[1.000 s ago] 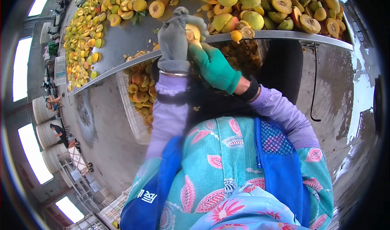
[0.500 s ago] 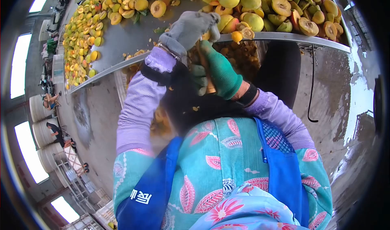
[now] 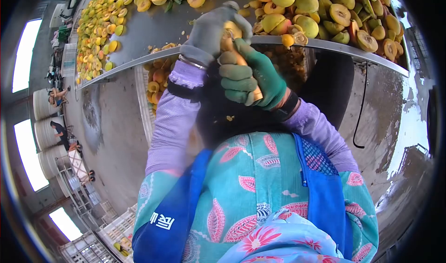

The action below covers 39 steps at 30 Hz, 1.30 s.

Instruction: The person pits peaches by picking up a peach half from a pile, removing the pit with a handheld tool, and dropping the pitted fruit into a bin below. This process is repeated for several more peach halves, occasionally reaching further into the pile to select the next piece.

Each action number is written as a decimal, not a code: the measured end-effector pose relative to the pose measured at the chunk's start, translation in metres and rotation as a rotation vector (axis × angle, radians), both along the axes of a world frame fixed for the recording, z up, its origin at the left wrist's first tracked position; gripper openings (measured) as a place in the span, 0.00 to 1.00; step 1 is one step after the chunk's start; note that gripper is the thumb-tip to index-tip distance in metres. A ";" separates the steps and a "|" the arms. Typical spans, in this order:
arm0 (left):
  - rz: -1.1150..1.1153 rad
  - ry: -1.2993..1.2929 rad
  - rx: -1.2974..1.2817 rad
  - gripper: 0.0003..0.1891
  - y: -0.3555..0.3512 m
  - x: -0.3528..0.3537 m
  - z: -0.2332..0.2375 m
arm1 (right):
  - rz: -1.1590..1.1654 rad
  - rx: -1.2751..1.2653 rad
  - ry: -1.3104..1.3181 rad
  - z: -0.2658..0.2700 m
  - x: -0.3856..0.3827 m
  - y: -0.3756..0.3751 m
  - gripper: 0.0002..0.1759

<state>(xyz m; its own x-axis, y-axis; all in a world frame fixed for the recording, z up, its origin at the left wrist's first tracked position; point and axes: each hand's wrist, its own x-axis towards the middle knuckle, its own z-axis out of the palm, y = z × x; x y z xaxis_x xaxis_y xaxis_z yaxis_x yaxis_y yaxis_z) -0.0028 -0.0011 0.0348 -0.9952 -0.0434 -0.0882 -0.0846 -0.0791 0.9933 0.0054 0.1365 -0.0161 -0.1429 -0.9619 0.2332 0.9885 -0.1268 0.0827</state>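
A yellow fruit [image 3: 231, 31] is gripped in the closed fingers of the grey-gloved left hand [image 3: 209, 33], just above the rim of the metal table [image 3: 153, 33]. An orange tool handle [image 3: 255, 92] is clenched in the curled fingers of the green-gloved right hand [image 3: 248, 75], which is pressed against the fruit. Halved fruit [image 3: 325, 12] is heaped along the far side of the table and strung out to its left. A white crate [image 3: 144, 105] of halves is seen beneath the table edge. The concrete floor [image 3: 116, 137] is marked with wet patches. White barrels [image 3: 44, 121] are lined up beside bright windows [image 3: 23, 54].
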 end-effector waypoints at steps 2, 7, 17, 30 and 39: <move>0.143 -0.129 0.391 0.17 0.001 0.002 0.003 | 0.044 -0.161 -0.114 0.000 -0.001 -0.005 0.22; 0.563 -0.100 0.734 0.18 -0.001 0.027 0.001 | 0.128 -0.179 -0.109 0.012 0.010 -0.009 0.23; 0.402 -0.616 -1.275 0.18 -0.148 0.071 -0.011 | 0.067 0.554 0.030 -0.011 -0.022 0.028 0.22; 0.100 -0.268 -0.796 0.27 -0.088 -0.069 -0.024 | -0.700 1.115 1.210 0.009 -0.045 0.010 0.23; 0.349 0.114 -0.216 0.29 -0.004 0.009 -0.038 | -0.734 1.099 1.526 -0.011 -0.024 -0.007 0.23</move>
